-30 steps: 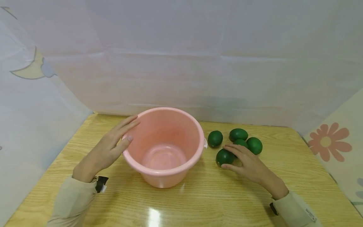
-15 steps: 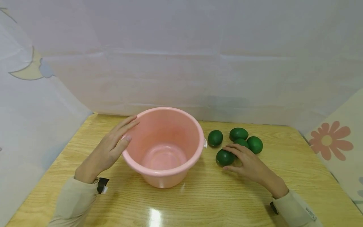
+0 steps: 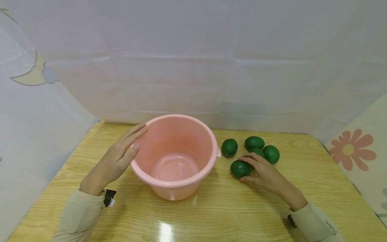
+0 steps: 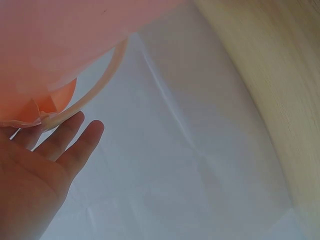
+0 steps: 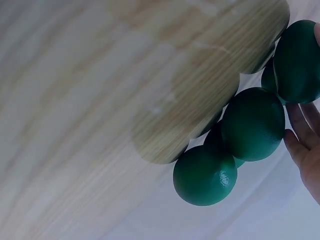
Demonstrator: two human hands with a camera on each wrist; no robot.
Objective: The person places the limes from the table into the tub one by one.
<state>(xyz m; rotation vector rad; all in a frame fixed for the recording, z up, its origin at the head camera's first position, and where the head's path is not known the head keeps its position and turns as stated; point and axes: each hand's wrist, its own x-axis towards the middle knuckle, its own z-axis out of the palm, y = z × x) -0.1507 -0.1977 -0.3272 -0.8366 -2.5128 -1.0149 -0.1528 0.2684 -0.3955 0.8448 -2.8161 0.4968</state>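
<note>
A pink bucket [image 3: 175, 185] stands on the wooden table, its inside bare. My left hand [image 3: 113, 158] rests on its left rim, fingers extended. The left wrist view shows the straight fingers [image 4: 82, 145] against the rim and pale handle [image 4: 95, 92]. To the right of the bucket, my right hand [image 3: 266, 173] holds a dark green avocado [image 3: 240, 169] between thumb and fingers, at the front of the group. In the right wrist view that avocado [image 5: 297, 62] is at the upper right, and a fingertip reaches the edge of a neighbouring avocado [image 5: 252, 125].
Behind the held fruit lie several more avocados: one alone near the bucket [image 3: 229, 147], one at the back [image 3: 254, 143], one on the right [image 3: 271, 154]. A pale cloth wall [image 3: 193, 84] rises behind the table [image 3: 211, 215].
My right thumb has slid slightly rightward along the avocado, which has turned a little under the hand. The left hand and the bucket stay put.
</note>
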